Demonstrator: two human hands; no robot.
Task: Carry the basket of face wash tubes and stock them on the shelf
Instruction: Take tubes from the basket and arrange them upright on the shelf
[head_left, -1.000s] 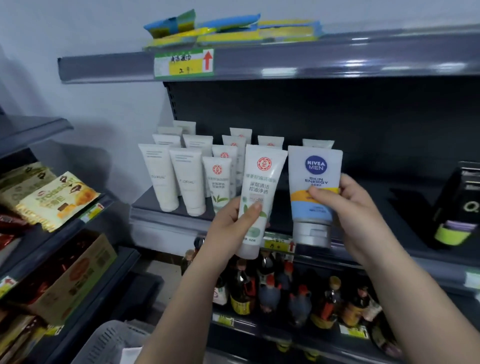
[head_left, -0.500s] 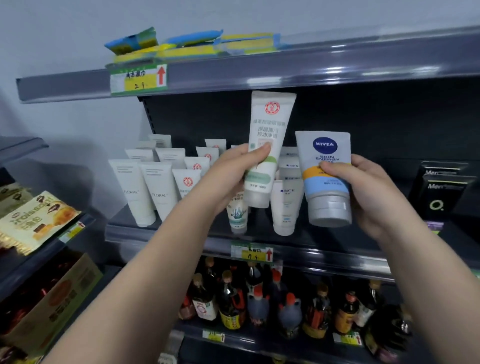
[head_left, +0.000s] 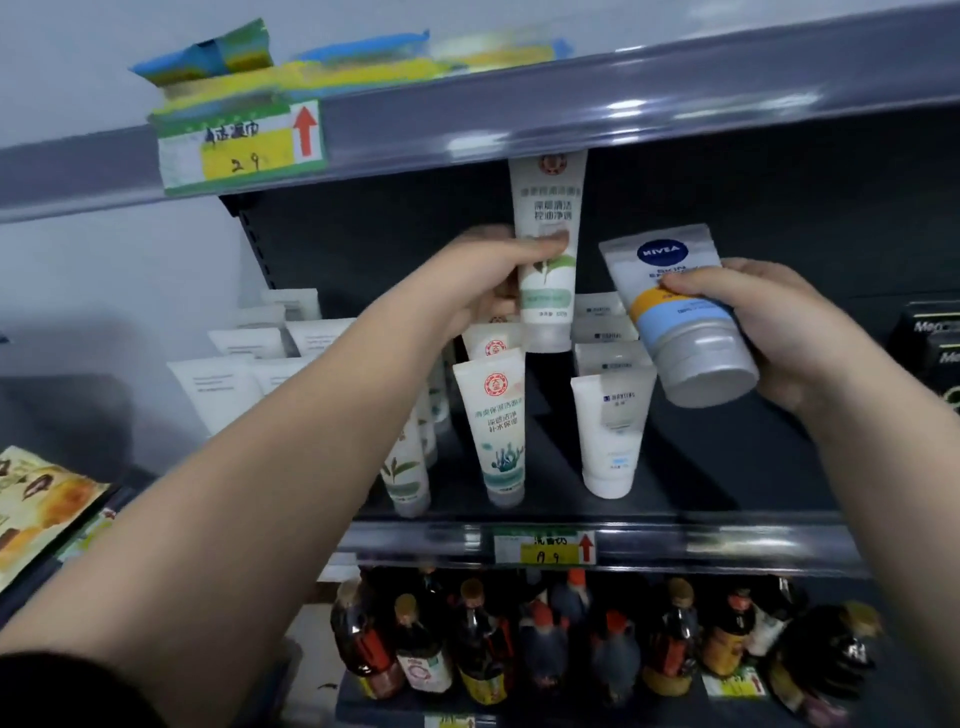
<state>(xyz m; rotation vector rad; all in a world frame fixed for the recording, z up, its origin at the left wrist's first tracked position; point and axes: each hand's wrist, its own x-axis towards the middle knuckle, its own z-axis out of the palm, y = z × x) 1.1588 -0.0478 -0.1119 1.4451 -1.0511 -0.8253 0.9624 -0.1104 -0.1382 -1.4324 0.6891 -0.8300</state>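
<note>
A left hand (head_left: 480, 275) grips a white tube (head_left: 548, 249) and a right hand (head_left: 779, 332) a blue tube (head_left: 675, 312), both raised cap-down for standing on the shelf (head_left: 701, 499).

A shop aisle is showing here: grey metal shelving (head_left: 571, 109) is running in tiers, each front rail carrying a yellow-and-green price label (head_left: 244, 143) with a red arrow. Rows of face wash tubes (head_left: 501, 426) are standing for sale on the middle tier, dark sauce bottles (head_left: 519, 644) are crowding the tier below, and snack packets (head_left: 36, 504) are lying on the neighbouring rack.
</note>
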